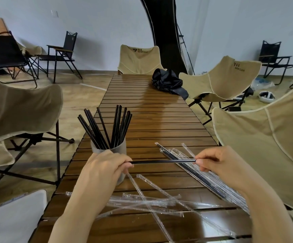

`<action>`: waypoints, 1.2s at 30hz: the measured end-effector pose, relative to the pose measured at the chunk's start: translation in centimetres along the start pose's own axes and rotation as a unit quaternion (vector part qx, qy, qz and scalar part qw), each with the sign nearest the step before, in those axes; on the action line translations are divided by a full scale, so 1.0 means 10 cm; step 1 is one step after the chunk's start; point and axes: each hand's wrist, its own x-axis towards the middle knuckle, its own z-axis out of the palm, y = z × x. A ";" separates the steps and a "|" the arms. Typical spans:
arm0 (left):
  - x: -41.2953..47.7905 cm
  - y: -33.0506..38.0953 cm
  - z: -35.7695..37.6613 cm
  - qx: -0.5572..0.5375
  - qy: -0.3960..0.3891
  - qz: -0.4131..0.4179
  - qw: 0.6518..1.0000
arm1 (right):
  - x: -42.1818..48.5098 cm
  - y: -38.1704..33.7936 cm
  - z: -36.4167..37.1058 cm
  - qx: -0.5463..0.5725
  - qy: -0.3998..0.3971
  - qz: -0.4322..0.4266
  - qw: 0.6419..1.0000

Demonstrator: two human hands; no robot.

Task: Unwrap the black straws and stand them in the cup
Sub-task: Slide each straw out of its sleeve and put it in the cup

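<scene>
1. Beige fabric chair: soft, slung canvas on a black folding frame, close beside the worktop's left edge.
2. Cup: grey, matte, cylindrical, upright near the left edge, its lower wall partly hidden by the left hand.
3. Black straws: thin, glossy and rigid. About a dozen stand in the cup, fanned outward.
4. Left hand: in front of the cup, fingers curled round the left end of the held straw.
5. Held straw: bare and black, level above the worktop between both hands.
6. Empty wrappers: clear, crinkled film sleeves, crossed loosely on the near slats.
7. Worktop: long, brown wooden slats with a slight sheen. Bare slats stretch from the cup to the black bundle.
8. Right hand: thumb and forefinger pinch the straw's right end, the other fingers curled.
9. Wrapped straws: a diagonal pile under the right hand, reaching the right edge.
10. Black bundle: crumpled fabric at the far right edge.
</scene>
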 end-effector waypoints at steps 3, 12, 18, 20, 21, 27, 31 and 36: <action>-0.01 -0.04 -0.02 -0.003 -0.028 -0.006 1.000 | -0.02 0.00 -0.03 0.029 0.002 -0.014 0.999; -0.04 -0.02 -0.03 -0.019 -0.060 0.003 0.998 | 0.00 -0.07 0.04 0.048 -0.007 -0.050 0.998; -0.05 -0.02 0.03 -0.027 -0.065 -0.010 0.997 | 0.03 -0.11 0.13 0.022 -0.021 -0.063 0.998; -0.05 -0.01 0.05 -0.029 -0.029 -0.069 0.997 | 0.04 -0.10 0.18 0.005 -0.041 -0.054 0.998; -0.05 0.00 0.05 -0.032 -0.013 -0.080 0.996 | 0.04 -0.09 0.21 -0.008 -0.053 -0.049 0.997; -0.06 -0.06 -0.03 -0.016 -0.065 -0.090 0.994 | 0.04 -0.05 0.31 0.009 -0.067 -0.045 0.997; -0.15 -0.17 -0.12 -0.019 -0.068 -0.130 0.989 | 0.05 -0.01 0.27 0.003 -0.048 -0.039 0.998; -0.16 -0.17 -0.16 -0.011 -0.079 -0.110 0.991 | 0.06 0.00 0.26 0.002 -0.040 -0.041 0.998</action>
